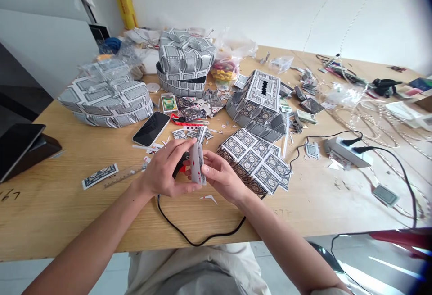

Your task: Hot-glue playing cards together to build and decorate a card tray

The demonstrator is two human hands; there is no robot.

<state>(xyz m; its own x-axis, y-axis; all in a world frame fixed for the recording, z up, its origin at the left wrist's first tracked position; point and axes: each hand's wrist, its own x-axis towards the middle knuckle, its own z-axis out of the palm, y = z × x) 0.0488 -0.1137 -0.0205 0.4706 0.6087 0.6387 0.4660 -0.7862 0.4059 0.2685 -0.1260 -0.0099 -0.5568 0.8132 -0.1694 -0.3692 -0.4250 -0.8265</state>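
Between my hands, a folded playing card [196,169] stands upright, its white face with red diamonds towards me. My left hand [170,169] grips it from the left, with fingers along its top and the thumb near its lower edge. My right hand [221,173] pinches its right side between thumb and fingers. Behind the hands lies a dark tool with a black cord [199,243], mostly hidden. To the right sits a box shape covered in patterned playing cards [251,157]. A small white paper scrap [209,199] lies just below the hands.
A phone [151,129], a red cutter [189,120] and loose cards lie beyond my hands. Card-covered boxes, including a lidded one [187,56], a wide one [108,99] and a slotted one [258,101], stand further back. At the right is a power strip [349,151] with cords.
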